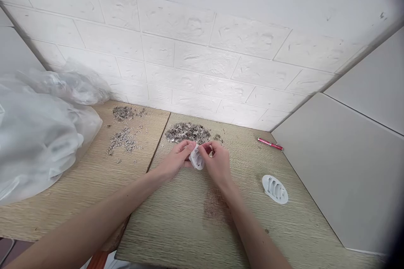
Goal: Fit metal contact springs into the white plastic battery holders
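Note:
A white oval plastic piece with slots (197, 159) is held up over the table, tilted, in front of a pile of small metal parts (187, 132). My left hand (178, 157) is closed on its left side, thumb at the upper edge and fingers partly behind. My right hand (217, 160) is pinched closed against the piece's upper right side. Whatever lies between those fingertips is hidden. Off to the right, a second white slotted oval piece (275, 189) lies on the tabletop, with small metal bits visible in it.
Smaller silvery parts (124, 139) and a darker heap (123, 112) lie on the left table panel. Large clear plastic bags (41, 134) bulge over that side. A red pen (270, 143) lies by the grey side panel (334, 168). A white brick-pattern wall (217, 59) closes the back.

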`<state>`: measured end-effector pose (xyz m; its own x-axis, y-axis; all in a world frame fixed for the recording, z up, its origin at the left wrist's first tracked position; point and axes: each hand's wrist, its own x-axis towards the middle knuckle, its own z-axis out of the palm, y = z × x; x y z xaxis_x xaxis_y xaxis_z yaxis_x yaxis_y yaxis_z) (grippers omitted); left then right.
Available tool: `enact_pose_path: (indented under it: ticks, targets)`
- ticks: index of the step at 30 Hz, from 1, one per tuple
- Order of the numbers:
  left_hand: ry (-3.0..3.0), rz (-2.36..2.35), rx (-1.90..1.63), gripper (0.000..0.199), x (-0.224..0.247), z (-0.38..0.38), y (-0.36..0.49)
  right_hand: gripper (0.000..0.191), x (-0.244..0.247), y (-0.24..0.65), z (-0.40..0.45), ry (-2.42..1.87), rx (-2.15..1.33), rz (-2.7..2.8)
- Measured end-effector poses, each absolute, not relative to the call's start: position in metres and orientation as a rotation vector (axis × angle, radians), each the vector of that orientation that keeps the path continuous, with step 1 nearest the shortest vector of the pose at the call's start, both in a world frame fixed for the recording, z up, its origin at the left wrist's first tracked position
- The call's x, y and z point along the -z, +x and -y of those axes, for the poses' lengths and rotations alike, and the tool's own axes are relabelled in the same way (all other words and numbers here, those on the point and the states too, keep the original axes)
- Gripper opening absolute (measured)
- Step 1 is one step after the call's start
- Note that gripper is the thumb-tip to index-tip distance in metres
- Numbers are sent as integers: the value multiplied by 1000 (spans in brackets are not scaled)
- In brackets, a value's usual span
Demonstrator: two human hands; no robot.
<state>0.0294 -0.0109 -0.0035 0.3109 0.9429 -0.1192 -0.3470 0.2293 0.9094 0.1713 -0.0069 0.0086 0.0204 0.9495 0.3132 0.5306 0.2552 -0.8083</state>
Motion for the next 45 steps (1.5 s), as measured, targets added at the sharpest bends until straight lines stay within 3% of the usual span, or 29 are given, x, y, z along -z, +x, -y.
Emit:
enact_pose_path:
  ticks: [10, 16, 30, 38, 45]
  targets:
    - [861, -853, -1097, 48, 2, 11, 30, 31, -8, 171, 9, -1264, -592, 1724]
    - [865, -858, -1106, 46, 5, 10, 28, 30, -7, 173, 9, -1206, -767, 1697]
    - [660, -940, -1039, 36, -3, 9, 25, 19, -12, 177, 6, -1278, -776, 1721]
    - [552, -992, -1007, 34, -9, 9, 25, 26, -30, 222, -3, -1398, -555, 1939]
    - [581, -1044, -982, 40, -11, 10, 24, 19, -8, 216, -7, -1407, -453, 2182]
